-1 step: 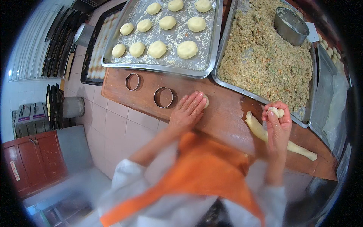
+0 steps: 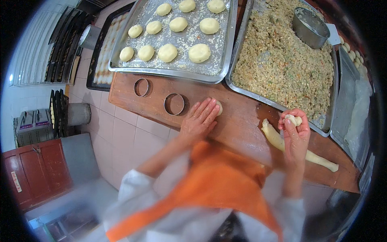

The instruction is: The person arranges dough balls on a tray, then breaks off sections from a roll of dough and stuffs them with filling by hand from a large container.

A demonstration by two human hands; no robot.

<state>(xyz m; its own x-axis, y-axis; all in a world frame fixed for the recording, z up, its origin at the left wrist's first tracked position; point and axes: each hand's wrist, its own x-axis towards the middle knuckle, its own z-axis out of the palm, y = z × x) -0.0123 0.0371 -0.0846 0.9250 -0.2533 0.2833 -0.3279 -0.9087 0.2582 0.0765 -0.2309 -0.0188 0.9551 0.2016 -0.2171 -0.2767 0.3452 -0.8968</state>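
My left hand (image 2: pixel 199 121) lies flat on the wooden worktop, its fingers stretched out. Under it is a small round of pale dough (image 2: pixel 219 108), with only the edge showing by the fingertips. Fingers curled, my right hand (image 2: pixel 296 131) grips a small lump of dough (image 2: pixel 294 119) above the board. Behind that hand a long, pale yellow dough roll (image 2: pixel 276 138) stretches across the wood, partly hidden by the wrist. Two metal ring cutters, one (image 2: pixel 174 104) close to my left hand and another (image 2: pixel 141 87) farther left, rest on the board.
Beyond the board, a metal tray (image 2: pixel 169 74) carries several flattened dough rounds. Right of it, a second tray (image 2: pixel 278 105) is heaped with crumbly filling (image 2: pixel 282 56) and a round metal tin (image 2: pixel 310 29). A dark baking tray (image 2: pixel 96 86) is at the far left, past the worktop's edge (image 2: pixel 153 120).
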